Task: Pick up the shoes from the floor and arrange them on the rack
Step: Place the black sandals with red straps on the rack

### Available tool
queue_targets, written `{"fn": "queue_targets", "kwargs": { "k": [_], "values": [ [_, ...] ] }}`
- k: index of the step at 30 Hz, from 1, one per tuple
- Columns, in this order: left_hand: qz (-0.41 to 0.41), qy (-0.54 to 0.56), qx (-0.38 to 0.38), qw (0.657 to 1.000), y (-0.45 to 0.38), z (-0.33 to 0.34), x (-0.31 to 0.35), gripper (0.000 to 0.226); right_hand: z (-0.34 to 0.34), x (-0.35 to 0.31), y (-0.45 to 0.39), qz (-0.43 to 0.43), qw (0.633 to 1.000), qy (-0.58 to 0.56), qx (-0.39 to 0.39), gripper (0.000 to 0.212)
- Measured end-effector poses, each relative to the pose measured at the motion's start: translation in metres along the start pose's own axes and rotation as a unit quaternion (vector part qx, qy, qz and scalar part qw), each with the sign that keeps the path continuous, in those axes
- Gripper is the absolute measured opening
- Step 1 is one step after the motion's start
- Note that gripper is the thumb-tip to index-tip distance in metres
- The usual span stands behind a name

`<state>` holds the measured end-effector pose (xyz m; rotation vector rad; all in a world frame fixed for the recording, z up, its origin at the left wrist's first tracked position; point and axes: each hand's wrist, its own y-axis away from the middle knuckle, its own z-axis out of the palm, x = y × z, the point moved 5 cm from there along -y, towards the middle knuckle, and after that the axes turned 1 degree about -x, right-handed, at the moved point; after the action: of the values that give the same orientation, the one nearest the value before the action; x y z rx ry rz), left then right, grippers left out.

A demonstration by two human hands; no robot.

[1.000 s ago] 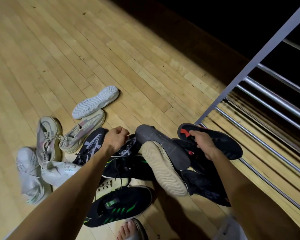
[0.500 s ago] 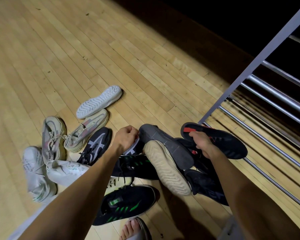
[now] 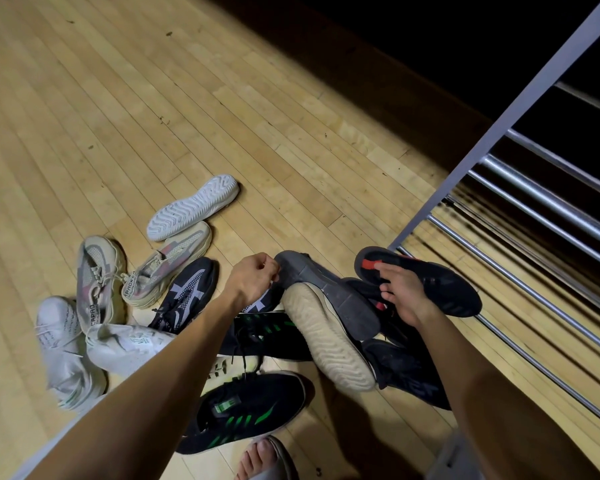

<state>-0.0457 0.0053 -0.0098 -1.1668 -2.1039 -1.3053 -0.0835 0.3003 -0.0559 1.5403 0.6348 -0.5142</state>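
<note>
We count approx 12 shoes in floor pile. L hand (image 3: 253,280), fingers curled, pinches grey-soled shoe (image 3: 329,292) at heel. R hand (image 3: 404,294) fingers spread over black red-marked shoe (image 3: 440,285), just beside rack (image 3: 520,216).

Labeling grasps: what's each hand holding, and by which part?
Right hand: black shoe with red sole patch, grip at its sole edge. Left hand: pinches the grey-soled shoe at its sole tip.

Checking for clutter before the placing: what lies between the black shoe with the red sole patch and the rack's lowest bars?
Nothing: in the head view the black shoe, held by the right hand, already overlaps the rack bars.
</note>
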Motion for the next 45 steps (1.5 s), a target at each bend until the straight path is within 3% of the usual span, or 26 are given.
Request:
{"fn": "queue_targets", "kwargs": {
  "k": [4,6,9,12,14,18,21,25,27,29,30,32,34,37,41,45],
  "values": [
    [0.002,0.037,-0.005,0.999,0.003,-0.004,0.006,0.020,-0.010,-0.007,0.005,-0.007,0.998,-0.054,0.021,0.027],
    [0.000,0.040,-0.008,0.999,0.007,-0.003,0.009,0.022,-0.010,-0.007,0.008,0.009,0.998,-0.056,0.018,0.009],
    [0.000,0.065,-0.025,0.998,0.012,0.005,0.016,0.023,-0.008,-0.004,0.008,0.020,1.000,-0.020,0.011,0.019],
    [0.004,0.124,-0.043,0.991,0.015,0.013,0.030,0.028,-0.005,0.000,0.005,0.005,0.998,0.051,0.029,0.045],
    [0.024,0.153,-0.044,0.987,0.016,0.016,0.046,0.034,-0.003,-0.003,0.003,-0.007,0.998,0.050,0.046,0.040],
    [0.079,0.184,-0.045,0.979,0.019,0.020,0.085,0.039,-0.001,-0.031,0.012,-0.078,0.991,0.082,0.069,0.008],
    [0.088,0.198,-0.048,0.975,0.023,0.025,0.093,0.034,-0.006,-0.052,0.026,-0.140,0.985,0.049,0.092,0.020],
    [0.074,0.218,-0.046,0.972,0.032,0.028,0.095,0.023,-0.004,-0.080,0.066,-0.208,0.976,0.018,0.069,0.018],
    [0.067,0.170,-0.031,0.983,0.040,0.029,0.099,0.019,0.000,-0.088,0.088,-0.229,0.972,0.014,0.046,0.021],
    [0.002,0.103,-0.049,0.993,0.050,0.033,0.097,0.030,0.006,-0.095,0.112,-0.249,0.968,-0.004,0.009,0.024],
    [-0.062,0.101,-0.101,0.988,0.057,0.038,0.094,0.042,0.010,-0.099,0.123,-0.262,0.965,-0.012,-0.011,0.023],
    [-0.168,0.192,-0.229,0.939,0.075,0.048,0.094,0.061,0.022,-0.109,0.145,-0.283,0.958,-0.014,-0.044,0.021],
    [-0.177,0.317,-0.289,0.886,0.087,0.052,0.103,0.061,0.039,-0.118,0.168,-0.305,0.949,-0.015,-0.073,0.020],
    [-0.125,0.415,-0.307,0.848,0.110,0.058,0.117,0.039,0.060,-0.124,0.200,-0.357,0.927,0.030,-0.109,0.022],
    [-0.090,0.473,-0.302,0.823,0.125,0.067,0.116,0.033,0.056,-0.113,0.221,-0.442,0.888,0.105,-0.076,0.013],
    [-0.071,0.455,-0.257,0.850,0.120,0.064,0.109,0.046,0.028,-0.098,0.216,-0.402,0.915,0.031,-0.018,0.028]
  ]
}}
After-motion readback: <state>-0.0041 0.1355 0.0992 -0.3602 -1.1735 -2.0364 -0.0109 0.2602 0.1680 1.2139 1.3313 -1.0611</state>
